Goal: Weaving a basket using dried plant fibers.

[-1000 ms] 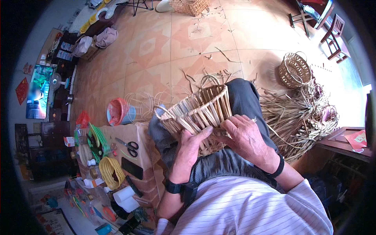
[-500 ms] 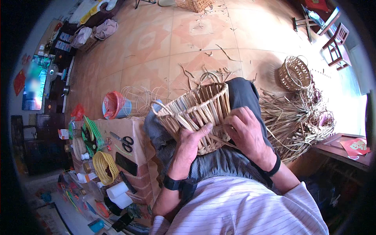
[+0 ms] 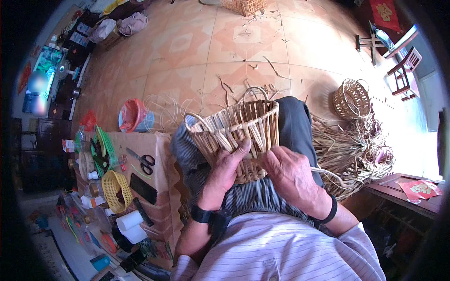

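A partly woven basket (image 3: 236, 124) of pale dried stalks rests tilted on my lap, a loop handle at each end of its rim. My left hand (image 3: 226, 167) is closed on the near wall, thumb lying over the upright stalks. At the basket's right side, my right hand (image 3: 291, 173) pinches a weaving strand (image 3: 328, 172), whose loose length trails out to the right past my wrist. The fingertips of the right hand are partly hidden against the wall. The basket's base is half covered by my hands.
On the left, a cloth-covered table holds scissors (image 3: 142, 161), a phone (image 3: 143, 188), a yellow basket (image 3: 116, 192) and a green basket (image 3: 104, 151). A pile of dried stalks (image 3: 347, 152) lies right, beside a finished-looking basket (image 3: 350, 99). A bucket (image 3: 146, 117) stands beyond the table.
My right hand has turned and drawn in lower against the basket wall, and the strand now sticks out to its right. My left hand has shifted slightly. The view has tilted a little.
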The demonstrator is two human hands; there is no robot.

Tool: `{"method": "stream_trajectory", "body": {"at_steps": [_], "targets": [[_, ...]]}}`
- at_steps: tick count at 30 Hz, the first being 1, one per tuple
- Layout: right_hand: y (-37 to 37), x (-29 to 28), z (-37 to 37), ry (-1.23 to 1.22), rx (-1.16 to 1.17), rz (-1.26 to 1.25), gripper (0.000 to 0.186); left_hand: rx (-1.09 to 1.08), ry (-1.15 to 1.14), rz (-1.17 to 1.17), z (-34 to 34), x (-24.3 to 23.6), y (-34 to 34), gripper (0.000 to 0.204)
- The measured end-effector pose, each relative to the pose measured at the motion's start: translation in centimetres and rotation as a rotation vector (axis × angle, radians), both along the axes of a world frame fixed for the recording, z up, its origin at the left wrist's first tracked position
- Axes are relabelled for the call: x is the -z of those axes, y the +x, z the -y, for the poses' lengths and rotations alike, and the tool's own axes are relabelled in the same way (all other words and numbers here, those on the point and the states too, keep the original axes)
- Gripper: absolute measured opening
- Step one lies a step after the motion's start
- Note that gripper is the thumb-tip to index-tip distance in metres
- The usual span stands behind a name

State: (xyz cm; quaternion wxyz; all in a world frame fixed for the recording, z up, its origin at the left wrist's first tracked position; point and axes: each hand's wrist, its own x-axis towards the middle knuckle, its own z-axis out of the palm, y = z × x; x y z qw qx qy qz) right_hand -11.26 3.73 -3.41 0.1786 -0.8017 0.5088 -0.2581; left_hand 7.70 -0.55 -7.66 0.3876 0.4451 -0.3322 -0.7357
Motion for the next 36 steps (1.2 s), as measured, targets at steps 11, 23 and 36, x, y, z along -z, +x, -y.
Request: {"method": "stream_trajectory", "body": {"at_steps": [11,23,36], "targets": [[-1.9,1.8,2.8,-0.010,0.157,0.100,0.020,0.021,0.117,-0.137,0.2,-0.1,0.4,0.060],[-1.4,1.9,2.5,0.038,0.219,0.112,0.018,-0.091,0.109,-0.319,-0.1,1.1,1.2,0.053],[-1.5,2.3,2.6,0.043,0.212,0.149,0.015,-0.026,-0.009,-0.139,-0.7,0.0,1.0,0.051]]}}
